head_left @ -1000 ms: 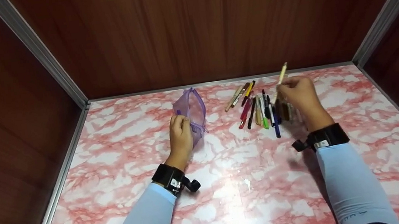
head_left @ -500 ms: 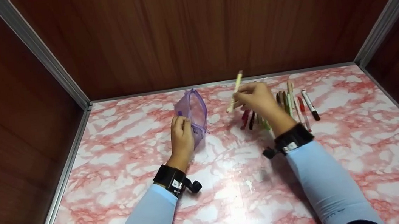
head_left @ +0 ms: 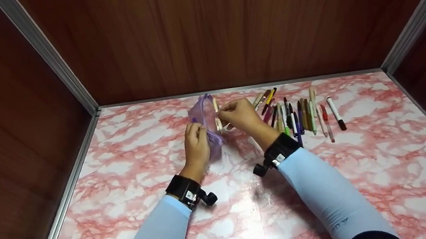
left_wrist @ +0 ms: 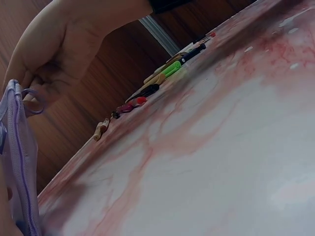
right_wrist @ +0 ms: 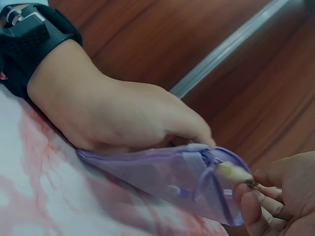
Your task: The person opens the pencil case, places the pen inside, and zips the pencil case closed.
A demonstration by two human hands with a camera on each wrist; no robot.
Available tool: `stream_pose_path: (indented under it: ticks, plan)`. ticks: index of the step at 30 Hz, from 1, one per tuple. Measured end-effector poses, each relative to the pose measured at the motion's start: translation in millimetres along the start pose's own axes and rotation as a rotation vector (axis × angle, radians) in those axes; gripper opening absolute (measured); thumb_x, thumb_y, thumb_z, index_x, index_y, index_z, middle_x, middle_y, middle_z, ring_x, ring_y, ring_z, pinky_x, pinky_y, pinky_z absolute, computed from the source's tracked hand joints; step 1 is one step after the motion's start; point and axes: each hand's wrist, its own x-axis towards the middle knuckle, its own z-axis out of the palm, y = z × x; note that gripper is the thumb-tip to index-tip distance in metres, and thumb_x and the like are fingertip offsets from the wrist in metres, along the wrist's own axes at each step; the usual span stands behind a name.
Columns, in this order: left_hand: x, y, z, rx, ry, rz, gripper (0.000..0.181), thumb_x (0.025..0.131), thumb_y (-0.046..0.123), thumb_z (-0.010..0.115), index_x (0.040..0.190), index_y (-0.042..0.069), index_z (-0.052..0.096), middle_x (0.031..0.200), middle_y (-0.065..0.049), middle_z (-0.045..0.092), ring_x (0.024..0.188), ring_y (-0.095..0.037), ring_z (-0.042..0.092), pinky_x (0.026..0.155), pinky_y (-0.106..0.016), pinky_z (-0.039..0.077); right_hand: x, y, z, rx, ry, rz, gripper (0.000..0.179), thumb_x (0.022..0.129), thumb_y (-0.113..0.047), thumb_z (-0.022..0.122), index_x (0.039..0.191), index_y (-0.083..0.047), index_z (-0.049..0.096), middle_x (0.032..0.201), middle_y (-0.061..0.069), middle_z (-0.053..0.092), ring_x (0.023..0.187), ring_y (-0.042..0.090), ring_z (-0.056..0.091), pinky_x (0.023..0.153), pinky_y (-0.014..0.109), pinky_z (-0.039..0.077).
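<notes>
A purple mesh zip pouch (head_left: pixel 197 111) stands on the table with its mouth open toward the right. My left hand (head_left: pixel 195 144) grips its near side, thumb and fingers on the fabric. In the right wrist view, a few shapes show through the mesh of the pouch (right_wrist: pixel 147 174). Between the thumb and fingers of my right hand (head_left: pixel 241 116) is a slim cream-coloured pen (head_left: pixel 218 126), right at the mouth. The right wrist view has one end of this pen (right_wrist: pixel 233 172) overlapping the zip edge; the rest is hidden by fabric and fingers.
Right of the pouch lies a loose row of several pens and markers, including a green-tipped pen (head_left: pixel 287 130), a red pen (head_left: pixel 324 113) and a white marker with a black cap (head_left: pixel 335 112). A dark wooden panel (head_left: pixel 226 32) closes off the table's far edge.
My right hand has carried the cream pen leftward from above the pen row to the pouch mouth. The left hand has stayed on the pouch.
</notes>
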Motion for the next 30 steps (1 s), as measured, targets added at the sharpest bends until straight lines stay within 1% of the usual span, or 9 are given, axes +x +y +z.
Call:
stream_pose_path:
  ticks: [3, 6, 9, 10, 12, 14, 20, 25, 30]
  plan:
    - [-0.4, 5.4, -0.1, 0.024, -0.006, 0.011, 0.018, 0.112, 0.010, 0.055, 0.101, -0.002, 0.063, 0.105, -0.013, 0.055, 0.099, -0.022, 0.054, 0.092, -0.035, 0.048, -0.1, -0.3, 6.8, -0.031, -0.009, 0.002, 0.016, 0.098, -0.010, 0.078, 0.105, 0.003, 0.085, 0.075, 0.000, 0.078, 0.064, 0.012, 0.073, 0.068, 0.035, 0.068]
    - [-1.0, 9.2, -0.2, 0.040, -0.003, 0.014, 0.017, 0.112, 0.009, 0.056, 0.101, -0.001, 0.063, 0.104, -0.012, 0.054, 0.099, -0.020, 0.053, 0.092, -0.034, 0.047, -1.6, -0.9, 10.4, -0.052, -0.042, -0.004, 0.016, 0.099, -0.010, 0.078, 0.106, 0.002, 0.085, 0.086, 0.011, 0.084, 0.067, 0.013, 0.075, 0.069, 0.036, 0.068]
    - [-1.2, 11.1, -0.3, 0.028, -0.003, 0.008, 0.016, 0.112, 0.008, 0.056, 0.101, -0.002, 0.063, 0.105, -0.012, 0.054, 0.099, -0.019, 0.052, 0.092, -0.033, 0.046, -4.0, -1.3, 10.4, -0.023, -0.080, 0.007, 0.021, 0.101, -0.010, 0.076, 0.112, 0.005, 0.084, 0.104, 0.022, 0.086, 0.072, 0.012, 0.079, 0.074, 0.039, 0.070]
    - [-1.1, 11.5, -0.2, 0.021, -0.002, 0.004, 0.017, 0.112, 0.008, 0.056, 0.101, -0.001, 0.063, 0.105, -0.012, 0.054, 0.099, -0.019, 0.052, 0.092, -0.033, 0.046, -5.2, -1.7, 9.4, 0.002, -0.095, 0.013, 0.023, 0.102, -0.009, 0.075, 0.116, 0.007, 0.083, 0.109, 0.025, 0.085, 0.073, 0.013, 0.081, 0.077, 0.043, 0.071]
    - [-0.7, 12.2, -0.1, 0.007, -0.002, -0.011, 0.017, 0.113, 0.008, 0.056, 0.101, -0.001, 0.063, 0.105, -0.012, 0.054, 0.100, -0.019, 0.052, 0.093, -0.032, 0.046, -7.9, -1.8, 5.8, 0.037, -0.117, 0.017, 0.026, 0.104, -0.009, 0.073, 0.121, 0.009, 0.081, 0.114, 0.028, 0.084, 0.077, 0.013, 0.083, 0.082, 0.047, 0.071]
    - [-0.3, 12.2, 0.3, -0.001, -0.002, -0.020, 0.017, 0.113, 0.008, 0.056, 0.101, -0.001, 0.063, 0.106, -0.012, 0.054, 0.100, -0.019, 0.053, 0.093, -0.032, 0.046, -10.3, 0.3, -1.2, 0.042, -0.124, 0.000, 0.027, 0.105, -0.008, 0.071, 0.123, 0.010, 0.080, 0.114, 0.027, 0.084, 0.080, 0.013, 0.083, 0.082, 0.046, 0.071]
    - [0.7, 8.7, -0.3, -0.006, -0.003, -0.020, 0.018, 0.113, 0.007, 0.055, 0.102, -0.003, 0.063, 0.109, -0.014, 0.055, 0.100, -0.019, 0.052, 0.094, -0.032, 0.047, -15.6, 11.6, -42.8, 0.011, -0.085, -0.036, 0.025, 0.108, -0.007, 0.066, 0.122, 0.008, 0.079, 0.114, 0.030, 0.083, 0.081, 0.015, 0.082, 0.078, 0.039, 0.071]
    - [1.2, 6.7, -0.4, -0.025, 0.008, -0.015, 0.017, 0.113, 0.006, 0.055, 0.101, -0.004, 0.064, 0.110, -0.016, 0.056, 0.100, -0.016, 0.052, 0.092, -0.029, 0.048, -16.9, 21.3, -90.7, -0.037, -0.015, -0.011, 0.028, 0.111, -0.013, 0.065, 0.126, 0.007, 0.078, 0.110, 0.022, 0.083, 0.086, 0.016, 0.081, 0.077, 0.034, 0.069]
    - [0.7, 8.4, -1.0, -0.028, -0.010, -0.031, 0.015, 0.110, 0.005, 0.056, 0.099, -0.003, 0.063, 0.111, -0.014, 0.056, 0.104, -0.020, 0.055, 0.094, -0.029, 0.051, -23.4, 35.0, -142.8, -0.182, 0.096, -0.025, 0.032, 0.110, -0.020, 0.069, 0.131, 0.004, 0.079, 0.116, 0.023, 0.082, 0.087, 0.012, 0.080, 0.075, 0.026, 0.066]
